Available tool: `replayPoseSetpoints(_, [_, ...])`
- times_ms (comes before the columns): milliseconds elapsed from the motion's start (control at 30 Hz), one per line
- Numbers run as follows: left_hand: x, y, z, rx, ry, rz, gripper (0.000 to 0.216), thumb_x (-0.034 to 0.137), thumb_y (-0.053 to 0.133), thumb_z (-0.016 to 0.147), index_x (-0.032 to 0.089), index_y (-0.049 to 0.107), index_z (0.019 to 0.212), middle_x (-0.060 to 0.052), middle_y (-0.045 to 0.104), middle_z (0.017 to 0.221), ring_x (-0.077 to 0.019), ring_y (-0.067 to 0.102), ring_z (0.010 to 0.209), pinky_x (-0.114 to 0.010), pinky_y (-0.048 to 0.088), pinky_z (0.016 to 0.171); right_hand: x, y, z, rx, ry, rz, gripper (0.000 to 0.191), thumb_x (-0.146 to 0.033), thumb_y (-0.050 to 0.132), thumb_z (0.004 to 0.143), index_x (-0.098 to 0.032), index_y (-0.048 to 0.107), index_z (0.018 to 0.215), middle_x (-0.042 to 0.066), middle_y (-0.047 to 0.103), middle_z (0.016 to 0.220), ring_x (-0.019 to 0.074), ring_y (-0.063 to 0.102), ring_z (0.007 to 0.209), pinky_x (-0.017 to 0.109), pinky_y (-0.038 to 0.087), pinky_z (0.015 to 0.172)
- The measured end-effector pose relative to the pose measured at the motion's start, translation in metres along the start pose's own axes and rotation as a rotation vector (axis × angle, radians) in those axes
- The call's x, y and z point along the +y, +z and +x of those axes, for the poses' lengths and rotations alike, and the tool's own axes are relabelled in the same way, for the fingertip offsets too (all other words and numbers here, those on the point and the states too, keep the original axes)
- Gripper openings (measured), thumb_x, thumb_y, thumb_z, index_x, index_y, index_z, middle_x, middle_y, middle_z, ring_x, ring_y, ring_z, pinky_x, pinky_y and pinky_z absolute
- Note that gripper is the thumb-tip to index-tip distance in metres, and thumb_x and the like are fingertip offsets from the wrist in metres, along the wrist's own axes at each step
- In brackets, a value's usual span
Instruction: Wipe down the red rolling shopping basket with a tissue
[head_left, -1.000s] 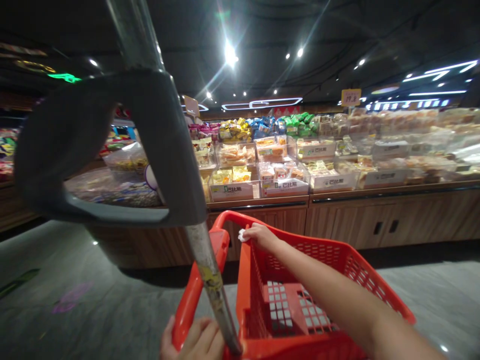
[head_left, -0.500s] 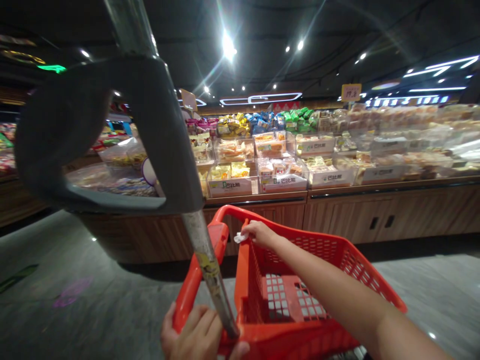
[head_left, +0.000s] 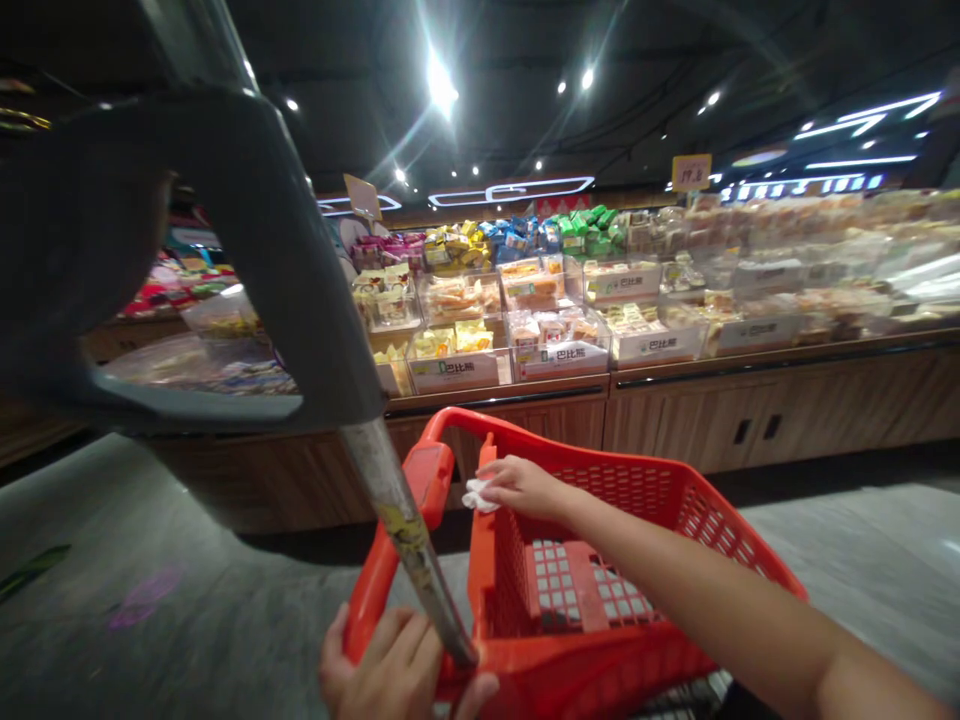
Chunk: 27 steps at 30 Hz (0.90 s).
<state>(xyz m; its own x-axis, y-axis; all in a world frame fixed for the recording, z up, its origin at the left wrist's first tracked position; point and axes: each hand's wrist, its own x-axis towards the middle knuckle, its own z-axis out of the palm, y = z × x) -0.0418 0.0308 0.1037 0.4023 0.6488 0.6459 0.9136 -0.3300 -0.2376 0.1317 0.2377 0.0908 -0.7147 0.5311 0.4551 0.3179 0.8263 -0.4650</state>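
Observation:
A red plastic shopping basket (head_left: 697,515) stands in front of me, with its red carry handle (head_left: 390,560) folded down on the left side. My left hand (head_left: 390,675) grips the near left corner of the basket, where a metal pull-rod (head_left: 405,545) rises to a big grey handle (head_left: 225,290) close to the camera. My right hand (head_left: 521,487) reaches across the basket and presses a small white tissue (head_left: 478,495) against the left rim. The basket looks empty inside.
A wooden display counter (head_left: 675,425) runs across ahead, stacked with clear bins of packaged snacks (head_left: 510,320) and price signs. Another round display (head_left: 202,365) sits to the left. Grey shiny floor (head_left: 150,620) lies on both sides of the basket.
My right hand with the tissue has slid a little nearer along the left rim. The view has shifted slightly, and my left hand shows more at the basket corner.

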Motion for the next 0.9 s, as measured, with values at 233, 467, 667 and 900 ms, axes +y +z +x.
replayPoseSetpoints(233, [0.002,-0.006,0.003,-0.025,0.003,0.001,0.030,0.057,0.062,0.071,0.028,0.062,0.070,0.007,0.066,0.067,-0.0184,0.061,0.068,-0.055,0.003,0.105,-0.005,0.004,0.014,0.060,0.205,0.005,0.035,-0.007,0.068,0.071,-0.018,0.063,0.103,-0.001,0.070,0.076,0.0130,0.066,0.065,0.018,0.044,0.056])
replayPoseSetpoints(467, [0.002,-0.009,0.004,-0.022,0.020,0.001,0.032,0.059,0.062,0.071,0.027,0.062,0.070,0.007,0.067,0.070,-0.0172,0.061,0.069,-0.052,-0.001,0.107,0.026,-0.003,0.047,0.235,0.255,-0.073,0.012,-0.012,0.057,0.083,-0.015,0.068,0.087,0.008,0.072,0.087,0.0185,0.067,0.083,0.024,0.047,0.069])
replayPoseSetpoints(667, [0.000,-0.008,0.004,-0.017,0.022,0.002,0.031,0.059,0.061,0.071,0.027,0.062,0.069,0.007,0.066,0.066,-0.0175,0.060,0.068,-0.053,-0.002,0.107,0.039,-0.001,0.034,0.075,0.109,-0.044,0.029,0.002,0.060,0.071,-0.018,0.074,0.089,0.002,0.074,0.083,0.0152,0.069,0.078,0.021,0.049,0.071])
replayPoseSetpoints(900, [0.001,-0.006,0.002,-0.012,0.042,-0.010,0.027,0.056,0.063,0.072,0.028,0.063,0.075,0.007,0.067,0.069,-0.0172,0.060,0.070,-0.052,-0.003,0.108,0.030,-0.009,0.016,-0.028,-0.034,-0.129,0.022,-0.011,0.067,0.076,-0.020,0.073,0.095,0.002,0.072,0.079,0.0149,0.065,0.071,0.021,0.044,0.066])
